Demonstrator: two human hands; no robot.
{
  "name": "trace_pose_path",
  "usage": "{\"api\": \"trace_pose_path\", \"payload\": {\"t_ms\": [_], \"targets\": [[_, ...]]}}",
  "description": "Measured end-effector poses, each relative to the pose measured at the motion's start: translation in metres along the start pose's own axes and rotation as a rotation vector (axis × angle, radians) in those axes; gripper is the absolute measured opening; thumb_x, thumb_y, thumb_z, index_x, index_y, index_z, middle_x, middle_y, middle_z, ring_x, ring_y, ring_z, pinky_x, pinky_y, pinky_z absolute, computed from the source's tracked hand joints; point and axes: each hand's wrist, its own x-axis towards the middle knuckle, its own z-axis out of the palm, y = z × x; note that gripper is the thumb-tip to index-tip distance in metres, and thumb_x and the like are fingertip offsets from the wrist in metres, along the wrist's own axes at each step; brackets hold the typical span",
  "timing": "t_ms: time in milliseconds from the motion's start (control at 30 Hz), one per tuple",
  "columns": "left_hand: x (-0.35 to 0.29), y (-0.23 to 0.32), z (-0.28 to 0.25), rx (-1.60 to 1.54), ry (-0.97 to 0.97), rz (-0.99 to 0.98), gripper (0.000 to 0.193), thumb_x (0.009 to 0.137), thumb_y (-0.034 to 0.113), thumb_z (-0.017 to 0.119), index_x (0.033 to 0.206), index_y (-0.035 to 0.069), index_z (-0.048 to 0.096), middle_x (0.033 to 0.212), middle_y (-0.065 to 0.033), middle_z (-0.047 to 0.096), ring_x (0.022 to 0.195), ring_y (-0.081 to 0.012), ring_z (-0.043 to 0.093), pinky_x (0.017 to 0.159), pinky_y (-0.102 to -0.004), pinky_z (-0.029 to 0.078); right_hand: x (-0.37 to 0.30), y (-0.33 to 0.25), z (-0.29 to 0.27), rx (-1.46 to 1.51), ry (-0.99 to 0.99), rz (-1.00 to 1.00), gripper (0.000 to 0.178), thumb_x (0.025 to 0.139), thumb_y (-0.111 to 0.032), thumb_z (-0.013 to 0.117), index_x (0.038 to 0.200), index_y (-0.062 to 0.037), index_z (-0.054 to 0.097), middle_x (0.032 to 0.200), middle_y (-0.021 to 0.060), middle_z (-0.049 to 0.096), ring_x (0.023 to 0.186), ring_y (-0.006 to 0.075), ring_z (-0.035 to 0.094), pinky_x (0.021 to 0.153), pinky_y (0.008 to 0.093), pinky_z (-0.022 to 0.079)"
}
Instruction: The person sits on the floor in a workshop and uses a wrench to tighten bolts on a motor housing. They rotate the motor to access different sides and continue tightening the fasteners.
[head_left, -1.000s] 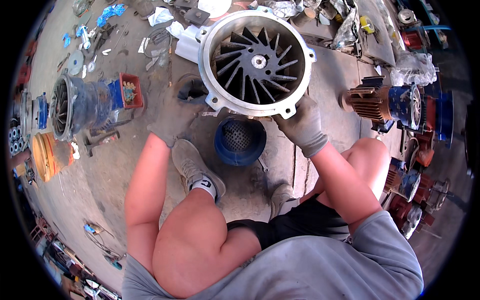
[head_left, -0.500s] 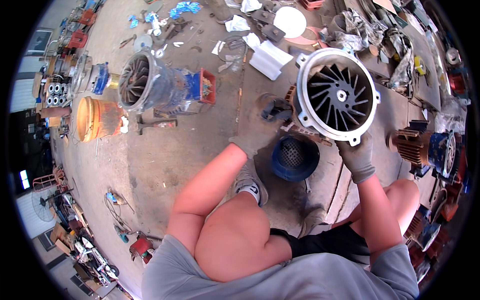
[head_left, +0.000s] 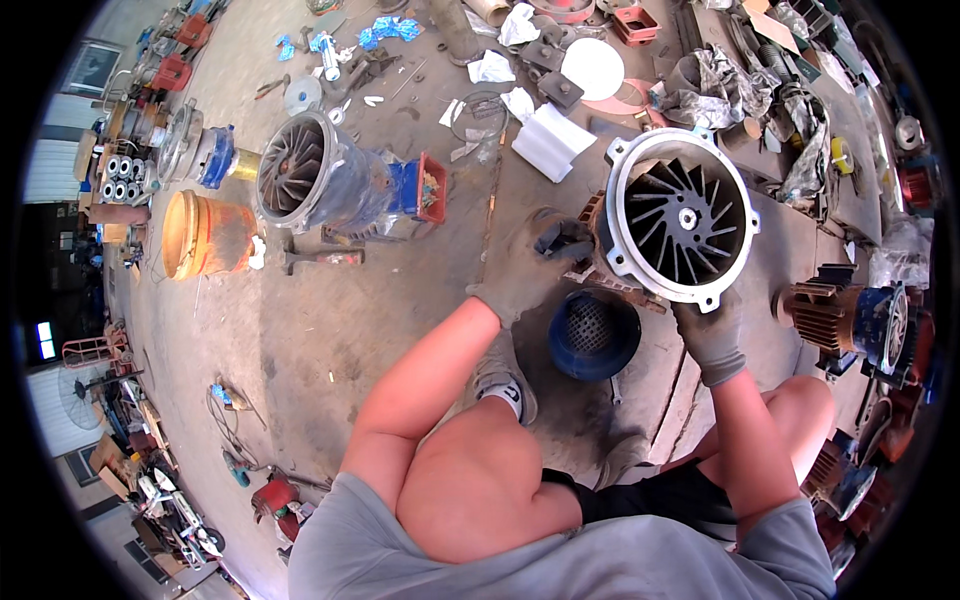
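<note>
Two gloved hands on finned motor housing

A white box lies on the concrete floor near the top middle, oblong and tilted, with one long face catching the light. Just above and left of it sit scraps of white wrapping, crumpled flat. Further left, near the top edge, lies a torn blue wrapper (its shape is ragged, no print can be made out). At the far left edge a small bright screen glows white-blue in a dark corner.
</note>
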Motion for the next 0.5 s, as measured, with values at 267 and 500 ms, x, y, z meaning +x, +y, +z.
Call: {"api": "trace_pose_path", "payload": {"t_ms": [267, 500], "targets": [[-0.003, 0.000, 0.001, -0.153, -0.041, -0.022, 0.036, 0.093, 0.019, 0.091, 0.123, 0.007, 0.075, 0.121, -0.0087, 0.073, 0.111, -0.0234, 0.075, 0.099, -0.0373, 0.061, 0.006, -0.021, -0.006, 0.158, -0.074, 0.224, 0.048, 0.087, -0.003, 0.088, 0.134, -0.0012, 0.078, 0.130, 0.0190, 0.078, 0.119, 0.0297, 0.078, 0.102, 0.0400, 0.062], [-0.003, 0.013, 0.003, -0.333, -0.074, -0.127, 0.041, 0.092, 0.016, 0.092, 0.126, 0.005, 0.073, 0.122, -0.0078, 0.073, 0.111, -0.0189, 0.073, 0.098, -0.0362, 0.061, 0.006, -0.019, -0.007, 0.204, -0.038, 0.212, 0.047, 0.086, -0.012, 0.096, 0.129, -0.0015, 0.079, 0.127, 0.0161, 0.079, 0.111, 0.0268, 0.080, 0.096, 0.0376, 0.063]]}}
